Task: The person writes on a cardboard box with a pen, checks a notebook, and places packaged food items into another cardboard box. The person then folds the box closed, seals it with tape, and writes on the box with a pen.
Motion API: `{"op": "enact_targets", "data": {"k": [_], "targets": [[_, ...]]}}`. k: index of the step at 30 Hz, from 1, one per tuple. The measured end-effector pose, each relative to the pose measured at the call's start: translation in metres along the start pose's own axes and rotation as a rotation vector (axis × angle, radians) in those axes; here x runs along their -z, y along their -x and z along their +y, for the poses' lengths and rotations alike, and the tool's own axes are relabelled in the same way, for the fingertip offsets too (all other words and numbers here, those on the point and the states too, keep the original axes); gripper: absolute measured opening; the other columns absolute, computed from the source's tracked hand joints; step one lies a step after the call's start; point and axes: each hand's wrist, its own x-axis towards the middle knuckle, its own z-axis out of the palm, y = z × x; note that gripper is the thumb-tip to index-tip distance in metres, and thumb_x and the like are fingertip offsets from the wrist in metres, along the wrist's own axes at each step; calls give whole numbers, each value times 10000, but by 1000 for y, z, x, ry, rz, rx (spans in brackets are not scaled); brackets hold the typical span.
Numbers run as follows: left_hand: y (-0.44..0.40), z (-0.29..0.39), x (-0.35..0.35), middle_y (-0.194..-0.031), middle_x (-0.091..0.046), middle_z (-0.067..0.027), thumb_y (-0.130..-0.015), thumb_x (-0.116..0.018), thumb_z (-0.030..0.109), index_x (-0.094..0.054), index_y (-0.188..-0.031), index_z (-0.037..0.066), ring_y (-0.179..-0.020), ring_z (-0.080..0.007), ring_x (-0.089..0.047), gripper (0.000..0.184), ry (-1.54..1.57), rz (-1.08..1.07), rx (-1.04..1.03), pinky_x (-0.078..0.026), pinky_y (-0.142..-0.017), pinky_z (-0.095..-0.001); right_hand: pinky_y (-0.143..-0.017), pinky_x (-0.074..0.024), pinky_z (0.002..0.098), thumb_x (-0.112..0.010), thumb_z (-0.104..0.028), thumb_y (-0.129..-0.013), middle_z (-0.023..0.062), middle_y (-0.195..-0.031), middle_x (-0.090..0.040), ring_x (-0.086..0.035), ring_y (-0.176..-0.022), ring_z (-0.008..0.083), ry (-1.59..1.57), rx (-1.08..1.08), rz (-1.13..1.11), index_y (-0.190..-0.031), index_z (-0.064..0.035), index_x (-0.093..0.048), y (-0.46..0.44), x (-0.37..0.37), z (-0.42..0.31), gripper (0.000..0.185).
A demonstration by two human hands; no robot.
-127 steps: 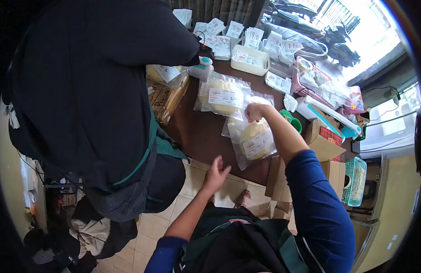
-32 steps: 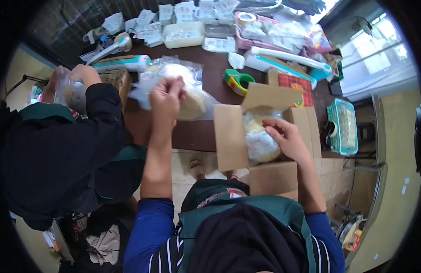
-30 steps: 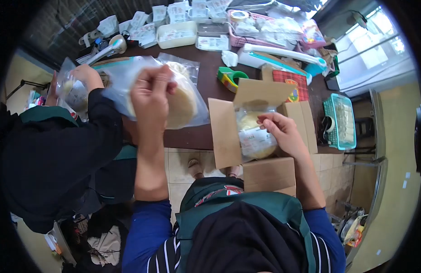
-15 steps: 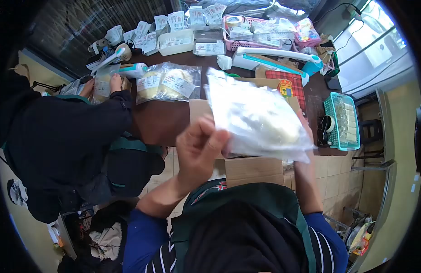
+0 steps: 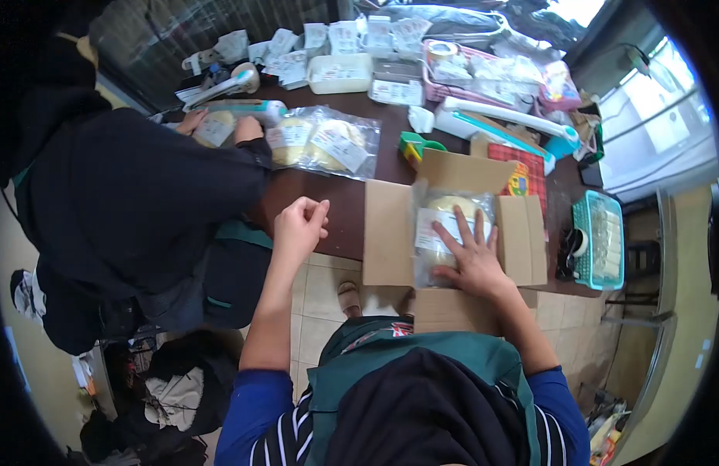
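An open cardboard box [image 5: 387,233] stands at the table's front edge with its flaps spread. Inside its opening lies a clear plastic packet [image 5: 425,260] of something round and pale yellow, with a white printed label. My right hand [image 5: 476,260] rests on top of this packet, fingers spread out flat, partly covering the label. Left of the box, my left hand [image 5: 300,225] is held in the air with its fingers curled in, and nothing shows in it. Beyond it, similar labelled packets [image 5: 328,144] lie on the table.
At left, a person in dark clothes [image 5: 142,210] handles another packet [image 5: 215,128]. A green tape dispenser [image 5: 418,147] stands behind the box. Farther back are white-and-teal sealers [image 5: 499,124], a pink basket [image 5: 433,85] and label stacks [image 5: 344,35]. A teal basket [image 5: 581,248] sits at right.
The packet held up between both hands has gone down into the box. My left hand has let go of it and moved left; my right hand now lies flat on it. The view has shifted.
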Motion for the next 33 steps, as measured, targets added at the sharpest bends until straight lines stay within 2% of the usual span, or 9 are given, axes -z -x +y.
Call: {"op": "enact_targets", "data": {"k": [2, 6, 10, 16, 18, 22, 28, 31, 33], "targets": [[-40, -38, -3, -691, -641, -56, -854, -623, 285, -630, -850, 6, -503, -85, -591, 279, -59, -6, 25, -452, -446, -221, -1019, -169, 626, -696, -428, -713, 192, -1431, -250, -184, -1303, 485, 77, -42, -157, -1304, -141, -450, -10, 1, -9, 702], [-121, -108, -27, -784, -664, -158, -792, -628, 377, -627, -896, -3, -790, -328, -637, 394, -323, 145, -43, -496, -739, -394, -1081, -71, 566, -624, -417, -787, 154, -1471, -205, -87, -1370, 394, -7, 50, -283, -1384, -102, -308, -24, -3, -29, 745], [-193, -160, -53, -950, -641, -208, -797, -617, 413, -611, -967, -9, -927, -345, -607, 455, -402, 369, 194, -467, -821, -415, -1095, 11, 516, -544, -449, -833, 117, -1484, -191, -42, -1387, 346, -79, -12, -288, -1391, -57, -276, -25, -25, -25, 733], [-226, -175, -46, -702, -658, -96, -826, -620, 324, -661, -774, 48, -658, -241, -628, 285, -24, 288, 200, -471, -651, -356, -1098, 14, 499, -562, -436, -826, 92, -1480, -220, -59, -1389, 329, -160, -60, -291, -1381, -61, -298, -27, -18, -28, 720], [-228, -177, -33, -659, -641, -77, -847, -594, 292, -651, -766, 39, -625, -225, -619, 272, -105, 410, -88, -462, -623, -348, -1098, 12, 496, -574, -428, -819, 93, -1475, -235, -68, -1388, 330, -185, -70, -288, -1376, -62, -308, -27, -18, -30, 718], [-283, -253, -14, -694, -629, -126, -875, -541, 269, -607, -733, 13, -652, -275, -618, 300, 155, 899, 67, -465, -646, -385, -1101, 6, 482, -577, -447, -811, 118, -1464, -255, -89, -1382, 355, -186, -58, -263, -1357, -59, -337, -29, -18, -28, 711], [-261, -228, 0, -656, -584, -108, -915, -491, 152, -543, -931, 1, -464, -162, -554, 161, 792, 800, 433, -451, -391, -272, -1101, 7, 487, -536, -413, -851, 113, -1485, -203, -65, -1384, 359, -136, -83, -276, -1380, -78, -312, -25, -21, -33, 664], [-241, -214, -4, -697, -583, -143, -894, -505, 174, -577, -926, 11, -584, -220, -593, 181, 584, 787, 473, -496, -507, -331, -1093, 6, 528, -489, -351, -875, 50, -1518, -103, -3, -1391, 346, 40, -159, -290, -1425, -176, -247, -17, -31, -37, 626], [-246, -227, -4, -894, -603, -221, -802, -536, 209, -662, -860, 64, -955, -350, -542, 201, -171, 826, 350, -431, -836, -413, -1087, 0, 546, -502, -342, -864, 45, -1519, -99, -5, -1390, 349, 72, -163, -298, -1428, -187, -237, -14, -42, -32, 642]]}}
